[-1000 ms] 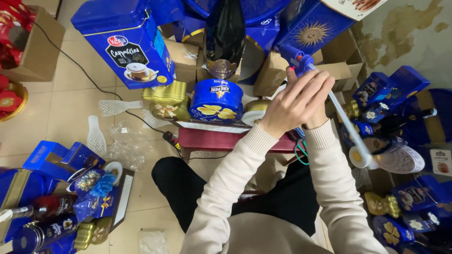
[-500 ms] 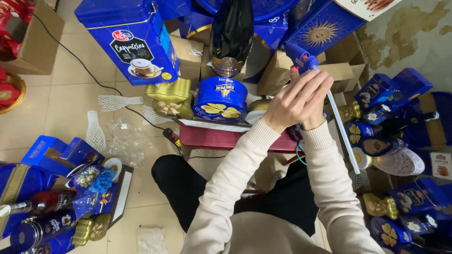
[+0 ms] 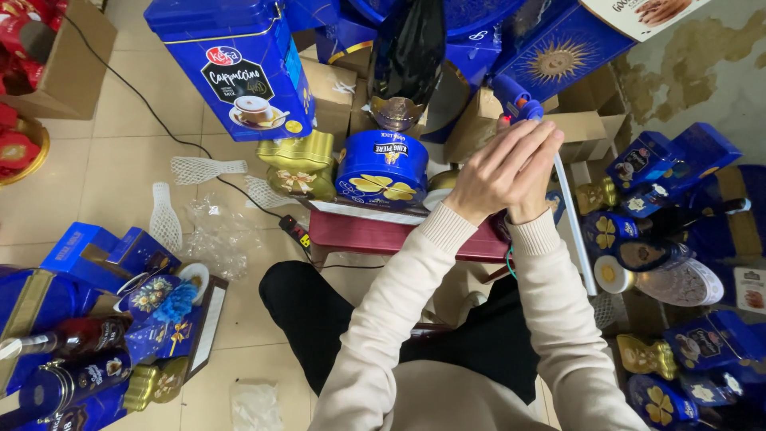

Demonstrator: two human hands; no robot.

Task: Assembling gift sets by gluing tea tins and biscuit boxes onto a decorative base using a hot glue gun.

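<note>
My left hand (image 3: 488, 169) and my right hand (image 3: 536, 190) are clasped together around a blue glue gun (image 3: 513, 99), whose nozzle end sticks out above my fingers. A long whitish glue stick (image 3: 576, 233) runs from the back of the gun down past my right wrist. My left hand lies over the right, so the gun's handle is hidden. Just left of my hands a round blue cookie tin (image 3: 381, 169) stands on a dark red low table (image 3: 375, 234). A golden bow-shaped box (image 3: 299, 164) sits beside the tin.
A tall blue cappuccino tin (image 3: 243, 68) and cardboard boxes (image 3: 48, 60) stand behind. Blue gift boxes, bottles and gold packages crowd the left (image 3: 96, 319) and right (image 3: 662, 207). A black cable (image 3: 152, 112), white foam nets (image 3: 203, 168) and plastic wrap (image 3: 215, 235) lie on the tiled floor.
My hands stay clasped on the glue gun in nearly the same spot. The glue stick now hangs steeper, and the view has shifted slightly.
</note>
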